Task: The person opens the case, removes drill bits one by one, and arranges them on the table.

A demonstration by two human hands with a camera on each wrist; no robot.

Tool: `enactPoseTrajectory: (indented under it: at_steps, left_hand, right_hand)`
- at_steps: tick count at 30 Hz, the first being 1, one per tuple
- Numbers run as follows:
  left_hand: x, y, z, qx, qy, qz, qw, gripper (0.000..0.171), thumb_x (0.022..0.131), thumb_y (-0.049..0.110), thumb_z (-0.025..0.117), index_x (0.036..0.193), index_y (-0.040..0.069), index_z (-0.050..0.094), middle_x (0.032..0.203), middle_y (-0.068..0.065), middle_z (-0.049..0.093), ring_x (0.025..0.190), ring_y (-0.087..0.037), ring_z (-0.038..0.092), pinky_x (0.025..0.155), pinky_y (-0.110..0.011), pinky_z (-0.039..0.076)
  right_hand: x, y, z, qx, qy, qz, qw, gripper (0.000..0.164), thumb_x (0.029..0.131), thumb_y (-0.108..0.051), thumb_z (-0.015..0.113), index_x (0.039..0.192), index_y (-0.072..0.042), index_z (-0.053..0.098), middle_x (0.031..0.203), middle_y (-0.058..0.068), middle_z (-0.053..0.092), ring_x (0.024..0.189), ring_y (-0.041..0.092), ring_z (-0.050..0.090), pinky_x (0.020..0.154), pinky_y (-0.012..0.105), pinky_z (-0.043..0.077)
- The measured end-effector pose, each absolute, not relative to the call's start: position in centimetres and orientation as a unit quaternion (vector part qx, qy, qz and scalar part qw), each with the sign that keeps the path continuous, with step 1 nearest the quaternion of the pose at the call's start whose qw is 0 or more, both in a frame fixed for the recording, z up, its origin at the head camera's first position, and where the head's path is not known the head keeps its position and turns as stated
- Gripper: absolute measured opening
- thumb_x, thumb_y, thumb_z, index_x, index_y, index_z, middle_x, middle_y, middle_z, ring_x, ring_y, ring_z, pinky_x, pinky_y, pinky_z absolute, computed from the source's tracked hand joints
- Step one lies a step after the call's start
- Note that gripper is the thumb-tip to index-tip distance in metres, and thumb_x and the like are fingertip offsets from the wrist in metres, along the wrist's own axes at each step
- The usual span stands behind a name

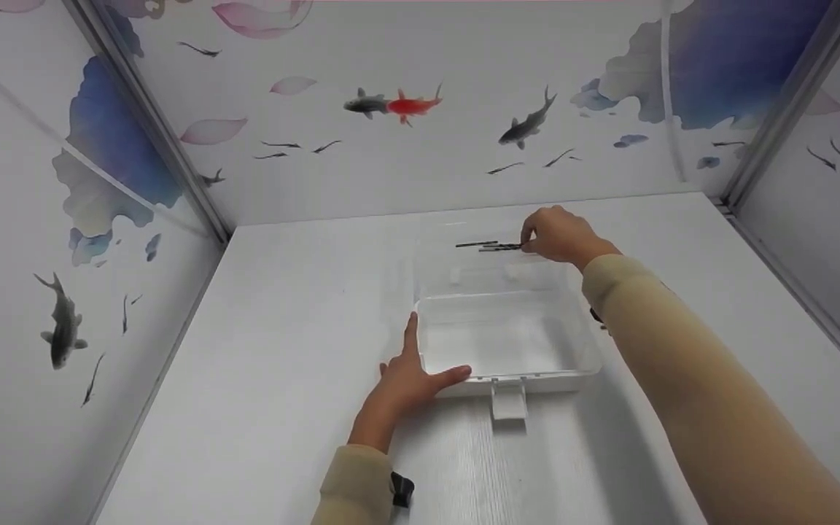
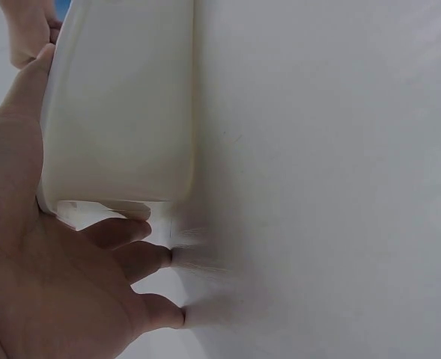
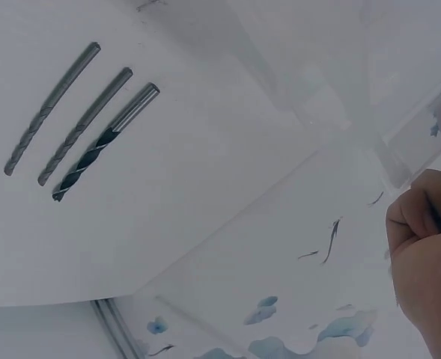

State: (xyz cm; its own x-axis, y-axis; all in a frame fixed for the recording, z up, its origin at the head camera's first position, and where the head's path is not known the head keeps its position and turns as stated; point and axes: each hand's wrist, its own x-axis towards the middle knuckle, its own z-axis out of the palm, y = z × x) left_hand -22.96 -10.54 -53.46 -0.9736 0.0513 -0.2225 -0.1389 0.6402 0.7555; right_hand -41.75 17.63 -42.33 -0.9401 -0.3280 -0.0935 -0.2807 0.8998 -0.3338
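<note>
In the head view a clear plastic box (image 1: 507,383) lies with its lid (image 1: 434,255) folded back and its front latch (image 1: 509,401) hanging down. My left hand (image 1: 405,383) braces the near left corner, thumb along the front rim and index finger along the side. The left wrist view shows the other fingers (image 2: 156,310) stretched past the box wall (image 2: 123,97). Above the lid my right hand (image 1: 558,235) pinches several thin dark drill bits (image 1: 489,249), which point left. In the right wrist view this hand (image 3: 430,247) has curled fingers; the held bits are hidden there.
Three more drill bits (image 3: 108,142) lie side by side on the white table (image 3: 227,149). White panels (image 1: 420,168) printed with fish and petals enclose the table at the back and sides. The right sleeve (image 1: 682,364) covers part of the table right of the box.
</note>
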Motion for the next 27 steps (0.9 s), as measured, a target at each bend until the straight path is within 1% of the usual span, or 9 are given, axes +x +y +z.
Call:
enactPoseTrajectory:
  at_steps: [7, 15, 20, 22, 27]
  left_hand:
    - [-22.8, -10.7, -53.4, -0.020, 0.898, 0.424, 0.114, 0.139, 0.077, 0.073, 0.084, 0.173, 0.024, -0.005, 0.165, -0.030, 0.043, 0.157, -0.050, 0.037, 0.134, -0.066, 0.005]
    - [-23.0, -10.7, -53.5, -0.021, 0.901, 0.420, 0.108, 0.138, 0.078, 0.073, 0.083, 0.173, 0.022, -0.003, 0.165, -0.027, 0.044, 0.156, -0.046, 0.041, 0.134, -0.067, 0.006]
    - [-23.0, -10.6, -53.4, -0.026, 0.901, 0.420, 0.108, 0.139, 0.077, 0.072, 0.084, 0.173, 0.022, -0.003, 0.169, -0.026, 0.039, 0.157, -0.049, 0.037, 0.134, -0.066, 0.005]
    - [-23.0, -10.6, -53.4, -0.028, 0.901, 0.418, 0.110, 0.139, 0.077, 0.073, 0.084, 0.173, 0.022, -0.003, 0.169, -0.026, 0.038, 0.157, -0.050, 0.036, 0.134, -0.066, 0.005]
    - [-22.9, -10.5, -53.4, -0.028, 0.902, 0.415, 0.112, 0.139, 0.076, 0.074, 0.083, 0.173, 0.022, -0.003, 0.168, -0.026, 0.040, 0.157, -0.050, 0.037, 0.134, -0.066, 0.007]
  right_hand:
    - [-41.8, 17.9, -42.1, -0.170, 0.966, -0.177, 0.077, 0.020, 0.102, -0.017, 0.069, 0.113, -0.005, 0.080, 0.122, 0.017, 0.076, 0.109, 0.034, 0.070, 0.097, 0.055, 0.057]
    - [-41.6, 18.3, -40.8, -0.188, 0.950, -0.231, 0.093, 0.018, 0.101, -0.016, 0.071, 0.111, -0.003, 0.080, 0.113, 0.017, 0.072, 0.103, 0.031, 0.062, 0.091, 0.050, 0.055]
    - [-41.4, 18.5, -40.3, -0.187, 0.950, -0.231, 0.097, 0.019, 0.102, -0.016, 0.070, 0.112, -0.003, 0.080, 0.107, 0.015, 0.071, 0.099, 0.028, 0.060, 0.087, 0.046, 0.054]
    - [-41.3, 18.7, -40.2, -0.185, 0.949, -0.238, 0.096, 0.018, 0.102, -0.016, 0.070, 0.111, -0.003, 0.080, 0.107, 0.015, 0.070, 0.099, 0.028, 0.060, 0.087, 0.046, 0.053]
    - [-41.0, 19.2, -39.6, -0.183, 0.947, -0.249, 0.091, 0.017, 0.102, -0.016, 0.070, 0.111, -0.004, 0.080, 0.113, 0.017, 0.070, 0.105, 0.030, 0.060, 0.091, 0.049, 0.054]
